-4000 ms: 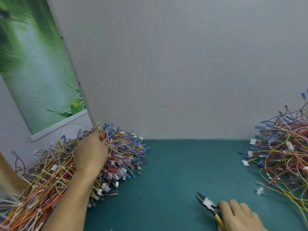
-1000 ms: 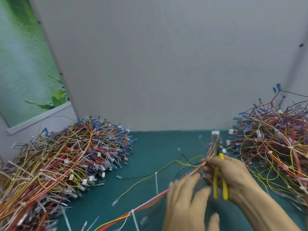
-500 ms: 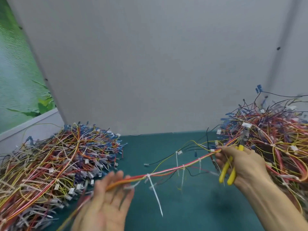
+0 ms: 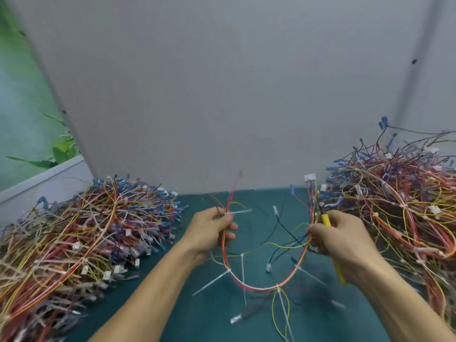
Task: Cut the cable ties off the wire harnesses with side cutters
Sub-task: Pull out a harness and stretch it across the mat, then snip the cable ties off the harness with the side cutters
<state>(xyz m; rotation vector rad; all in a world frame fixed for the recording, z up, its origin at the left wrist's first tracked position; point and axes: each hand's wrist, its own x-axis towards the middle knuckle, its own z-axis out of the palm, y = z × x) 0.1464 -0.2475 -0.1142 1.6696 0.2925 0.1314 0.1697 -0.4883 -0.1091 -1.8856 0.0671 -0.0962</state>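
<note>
A wire harness (image 4: 259,286) of red, pink and yellow wires hangs in a U between my two hands above the green table. Several white cable ties (image 4: 243,272) stick out from it. My left hand (image 4: 209,230) grips the harness's left end, just below a tie with a long tail. My right hand (image 4: 343,238) grips the right end together with the yellow-handled side cutters (image 4: 326,219), whose dark jaws point up beside the wires.
A big heap of wire harnesses (image 4: 81,240) lies on the left of the green table (image 4: 197,317); another heap (image 4: 399,208) fills the right. A grey wall panel (image 4: 222,95) stands right behind the table. Loose connectors lie under the hanging harness.
My left hand has risen and closed round the harness's left end. The two ends came closer, so the harness now sags in a U instead of stretching across. The view shifted slightly.
</note>
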